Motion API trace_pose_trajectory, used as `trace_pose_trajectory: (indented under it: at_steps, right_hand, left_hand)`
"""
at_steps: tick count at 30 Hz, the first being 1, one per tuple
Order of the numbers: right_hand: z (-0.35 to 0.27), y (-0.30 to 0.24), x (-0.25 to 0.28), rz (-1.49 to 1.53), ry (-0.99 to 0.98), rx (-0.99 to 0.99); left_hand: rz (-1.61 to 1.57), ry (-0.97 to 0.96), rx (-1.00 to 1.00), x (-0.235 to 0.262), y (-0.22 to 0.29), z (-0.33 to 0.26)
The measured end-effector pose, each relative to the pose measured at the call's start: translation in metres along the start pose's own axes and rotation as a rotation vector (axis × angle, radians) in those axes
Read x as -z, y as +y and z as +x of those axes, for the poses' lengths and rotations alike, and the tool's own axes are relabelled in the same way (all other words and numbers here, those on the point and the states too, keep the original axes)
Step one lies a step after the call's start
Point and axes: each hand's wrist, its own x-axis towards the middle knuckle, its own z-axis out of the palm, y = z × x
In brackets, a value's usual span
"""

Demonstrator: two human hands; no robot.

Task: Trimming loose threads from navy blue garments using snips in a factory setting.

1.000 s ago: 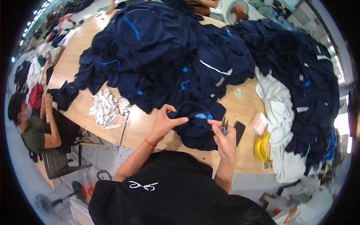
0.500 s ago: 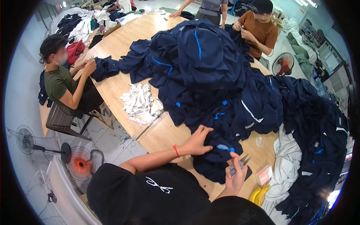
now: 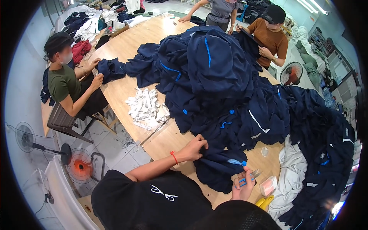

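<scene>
A navy garment (image 3: 218, 165) with a light blue patch (image 3: 234, 161) lies in front of me at the table's near edge. My left hand (image 3: 195, 148) grips its upper left part, fingertips pinched on the cloth. In my right hand (image 3: 244, 184) is a pair of small scissors (image 3: 254, 174) with blue handles, blades pointing up and right. The thumb and finger of that hand also touch the bright blue end of the patch. Beyond rises a large heap of navy garments (image 3: 218, 65), several with blue or white strips.
White strips (image 3: 145, 108) lie on the wooden table (image 3: 130, 44), left of the heap. At right are a pink-and-white box (image 3: 268, 185), bananas (image 3: 264, 202), white cloth (image 3: 291, 161) and a round clear piece (image 3: 265, 151). Co-workers handle navy cloth at left and far right; another person stands behind.
My left hand has shifted left and closed on the garment, and the blue patch has moved right with my right hand. The left co-worker's hands are lower; the right co-worker's are farther apart.
</scene>
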Motion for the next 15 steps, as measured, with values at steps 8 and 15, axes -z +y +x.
trace_pose_trajectory:
  at_steps: [8,15]
  right_hand:
    - [-0.006,0.002,-0.016,-0.067,-0.061,0.017]
    - [-0.017,0.011,-0.048,-0.324,-0.065,-0.123]
  left_hand:
    - [0.107,-0.031,0.129,0.001,-0.011,-0.006]
    - [0.265,0.133,-0.099,-0.032,0.021,0.001]
